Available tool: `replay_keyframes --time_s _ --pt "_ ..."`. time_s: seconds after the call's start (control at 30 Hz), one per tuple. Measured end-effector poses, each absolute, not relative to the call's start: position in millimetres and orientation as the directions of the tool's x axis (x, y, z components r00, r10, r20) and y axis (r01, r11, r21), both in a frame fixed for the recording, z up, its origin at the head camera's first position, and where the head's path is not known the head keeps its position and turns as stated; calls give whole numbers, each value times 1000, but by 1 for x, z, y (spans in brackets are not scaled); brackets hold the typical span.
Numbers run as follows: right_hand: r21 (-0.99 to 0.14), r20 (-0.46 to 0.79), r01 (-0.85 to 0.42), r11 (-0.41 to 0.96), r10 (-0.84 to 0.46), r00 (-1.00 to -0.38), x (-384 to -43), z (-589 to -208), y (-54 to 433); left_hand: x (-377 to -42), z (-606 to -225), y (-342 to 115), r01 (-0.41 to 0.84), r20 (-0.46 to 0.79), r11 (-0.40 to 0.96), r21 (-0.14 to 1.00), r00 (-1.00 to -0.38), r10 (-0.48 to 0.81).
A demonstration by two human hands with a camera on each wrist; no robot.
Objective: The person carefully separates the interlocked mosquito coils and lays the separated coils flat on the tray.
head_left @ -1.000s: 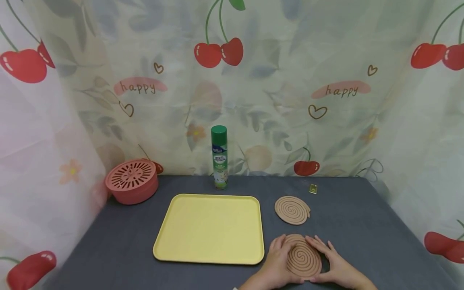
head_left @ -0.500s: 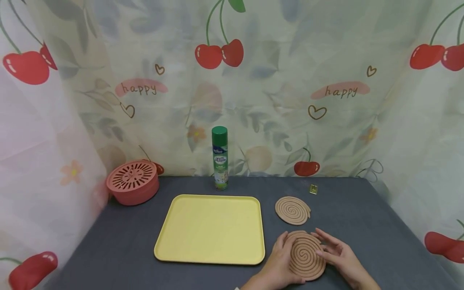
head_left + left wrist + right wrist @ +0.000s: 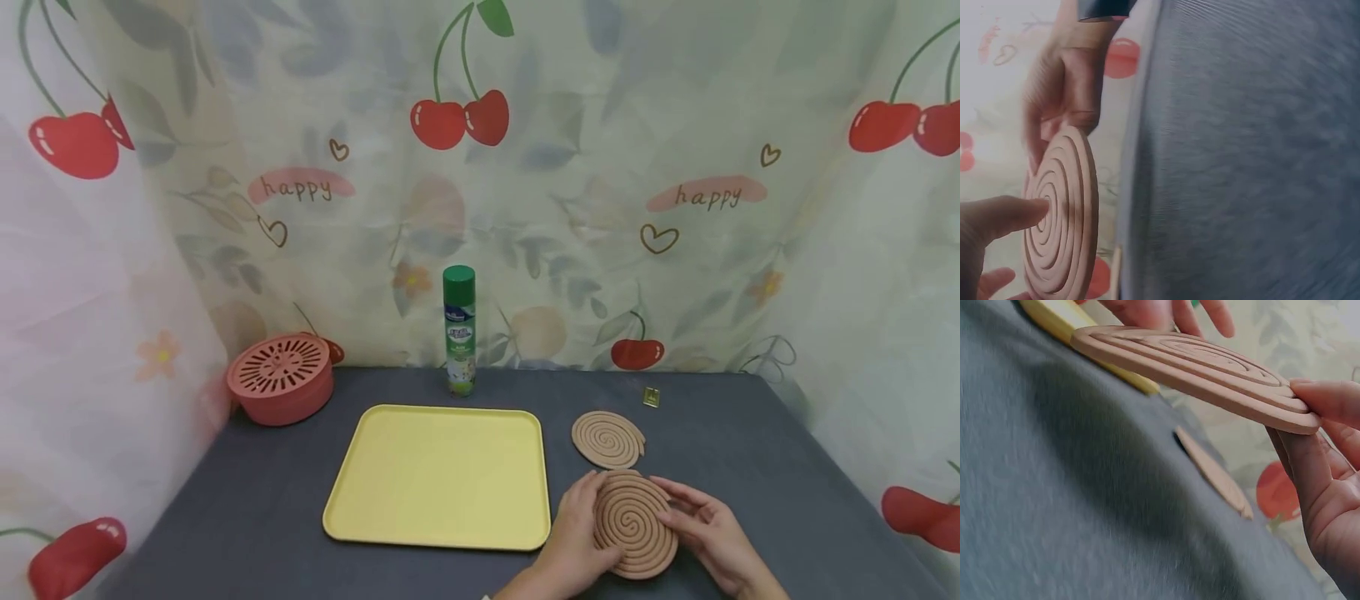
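Observation:
A tan spiral mosquito coil is raised off the table, its wide face tilted up. My right hand pinches its right edge; in the right wrist view the thumb lies on top and fingers are underneath. Around the left edge, my left hand grips it, the thumb reaching over the lower left. The left wrist view shows that thumb in front of the spiral; the other left fingers are partly hidden. Just behind, a second mosquito coil lies flat on the table.
A yellow tray lies left of the hands. A green spray can stands behind it. At the back left sits a pink slotted round container. A small gold metal piece rests at the back right of the dark table.
The held mosquito coil has risen and moved slightly away from me. My right hand has shifted from spanning its right side to pinching that edge. My left thumb has moved up along the coil.

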State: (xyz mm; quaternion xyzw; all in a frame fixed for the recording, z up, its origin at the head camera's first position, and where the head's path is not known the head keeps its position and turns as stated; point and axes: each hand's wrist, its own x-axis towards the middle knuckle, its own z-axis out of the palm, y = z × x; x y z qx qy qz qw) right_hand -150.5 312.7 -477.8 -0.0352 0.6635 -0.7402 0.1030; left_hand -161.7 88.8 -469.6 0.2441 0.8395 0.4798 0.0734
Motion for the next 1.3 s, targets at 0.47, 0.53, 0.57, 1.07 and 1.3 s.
replay_keyframes --time_s 0.47,0.53,0.57,1.07,1.3 --pt "-976 -86 142 -166 -305 -948 -152 -454 288 -170 -448 33 -94 -40 -115 989 -914 405" --pt "-971 -90 158 -180 -335 -938 -153 -454 280 -171 -449 23 -121 -60 -130 984 -915 400" --pt "-968 -90 165 -187 -353 -931 -154 -454 276 -171 -450 18 -129 -65 -137 982 -915 399" --pt "-956 -79 174 -237 -364 -928 -167 -448 221 -174 -455 -37 -266 -145 -209 941 -875 461" --pt "-953 -101 181 -244 -308 -946 -170 -447 203 -177 -450 -53 -269 -123 -227 936 -855 504"
